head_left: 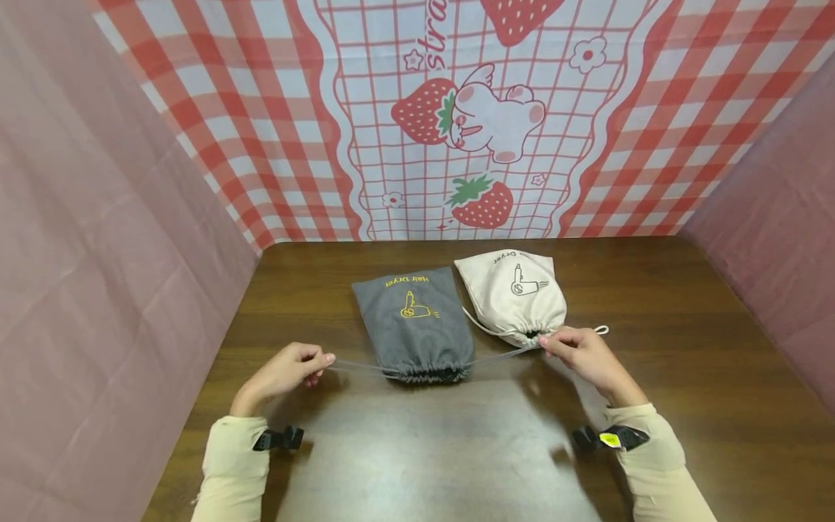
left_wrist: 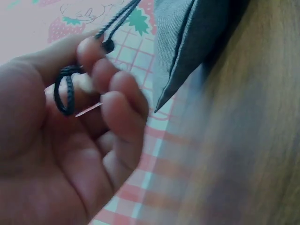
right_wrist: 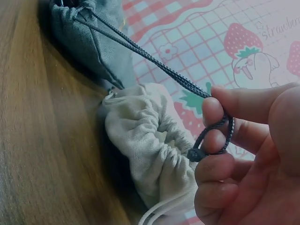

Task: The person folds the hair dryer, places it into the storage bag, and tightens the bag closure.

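Note:
A grey drawstring bag [head_left: 420,326] with a yellow hair dryer print lies on the table, its gathered mouth toward me and showing a small dark gap. To its left, my left hand [head_left: 290,371] pinches one end of the grey drawstring [head_left: 359,365] between thumb and fingers; the looped, knotted end shows in the left wrist view. My right hand [head_left: 583,359] pinches the opposite drawstring [right_wrist: 157,63], its knotted loop hanging by the fingers. Both cords stretch straight out sideways from the bag. Just behind the right hand lies a cream drawstring bag [head_left: 515,297], gathered at its mouth.
The cream bag's white cord [head_left: 479,322] trails along its left side, and a white loop [head_left: 601,330] sticks out beyond my right hand. The brown wooden table [head_left: 457,457] meets a strawberry-patterned cloth [head_left: 470,196] at the back. Pink cloth [head_left: 117,239] hangs on both sides.

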`<state>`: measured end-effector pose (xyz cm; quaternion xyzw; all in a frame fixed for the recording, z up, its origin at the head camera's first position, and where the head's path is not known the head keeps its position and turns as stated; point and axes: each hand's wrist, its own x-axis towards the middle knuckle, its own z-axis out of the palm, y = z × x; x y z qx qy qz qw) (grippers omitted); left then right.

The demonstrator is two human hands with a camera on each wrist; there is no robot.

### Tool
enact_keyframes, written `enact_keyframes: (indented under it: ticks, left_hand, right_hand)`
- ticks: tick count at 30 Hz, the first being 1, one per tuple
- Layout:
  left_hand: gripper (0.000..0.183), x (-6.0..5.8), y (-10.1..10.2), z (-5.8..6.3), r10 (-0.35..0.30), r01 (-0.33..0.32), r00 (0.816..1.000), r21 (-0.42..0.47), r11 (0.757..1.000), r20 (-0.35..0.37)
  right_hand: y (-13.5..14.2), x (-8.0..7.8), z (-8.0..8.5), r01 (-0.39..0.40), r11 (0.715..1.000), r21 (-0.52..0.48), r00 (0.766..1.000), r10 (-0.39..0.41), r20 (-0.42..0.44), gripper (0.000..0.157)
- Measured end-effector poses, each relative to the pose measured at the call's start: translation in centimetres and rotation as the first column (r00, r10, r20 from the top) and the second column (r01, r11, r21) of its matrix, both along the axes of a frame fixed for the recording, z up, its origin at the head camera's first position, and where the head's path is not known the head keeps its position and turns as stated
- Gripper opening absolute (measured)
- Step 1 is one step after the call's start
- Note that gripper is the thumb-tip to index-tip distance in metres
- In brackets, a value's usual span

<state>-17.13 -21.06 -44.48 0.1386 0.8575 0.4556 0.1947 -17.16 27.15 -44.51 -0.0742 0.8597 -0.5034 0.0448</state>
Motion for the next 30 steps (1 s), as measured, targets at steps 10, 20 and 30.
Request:
enact_keyframes:
  ticks: [10, 20, 30]
  left_hand:
    - [0.028, -0.4, 1.4, -0.7, 0.318, -0.319, 0.947, 0.291, 0.902, 0.051]
    - [0.030, -1.1, 2.2, -2.0, 0.144, -0.123, 0.989, 0.624, 0.772, 0.017]
    - [0.036, -0.3, 3.4, -0.5, -0.122, 0.077, 0.993, 0.794, 0.603, -0.004]
  right_hand:
    - [-1.1, 0.2, 0.4, -0.005, 0.999, -0.034, 0.996, 0.002, -0.093, 0.024]
    - [-1.2, 0.3, 0.5, -0.199, 0.930, -0.308, 0.975, 0.220, 0.035, 0.027]
    - [-1.2, 0.3, -0.5, -0.347, 0.634, -0.691, 0.878, 0.479, -0.002, 0.030]
